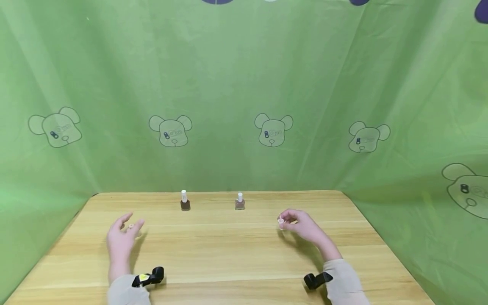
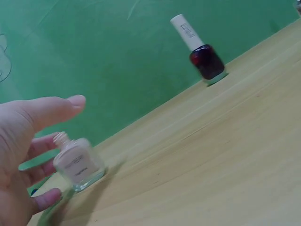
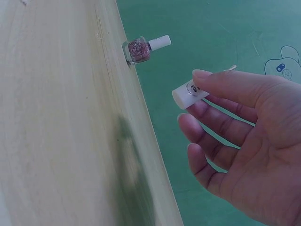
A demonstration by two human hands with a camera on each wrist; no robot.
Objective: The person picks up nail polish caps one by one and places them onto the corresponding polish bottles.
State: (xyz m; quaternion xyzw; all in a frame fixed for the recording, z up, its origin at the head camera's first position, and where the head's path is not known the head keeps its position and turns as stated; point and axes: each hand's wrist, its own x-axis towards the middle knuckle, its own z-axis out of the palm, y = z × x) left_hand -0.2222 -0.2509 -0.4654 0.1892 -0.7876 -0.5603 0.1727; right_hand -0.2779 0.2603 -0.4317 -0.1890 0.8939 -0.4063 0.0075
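Around a pale pink nail polish bottle (image 2: pixel 80 165) on the table, my left hand (image 1: pixel 121 241) has its fingers spread and the thumb apart from the glass. The bottle has no cap, and its threaded neck is bare. Whether a fingertip touches its far side I cannot tell. Over the right part of the table, my right hand (image 3: pixel 240 117) pinches a white nail polish cap (image 3: pixel 188 95) between thumb and fingers. The cap's closed end points toward the table, while the thin brush tip (image 3: pixel 232 68) pokes out past the thumb.
A dark red nail polish bottle (image 1: pixel 185 205) with a white cap stands near the table's (image 1: pixel 213 254) back edge. To its right is a glittery pink nail polish bottle (image 1: pixel 239 205), also capped. A green curtain (image 1: pixel 228 84) hangs behind and along both sides.
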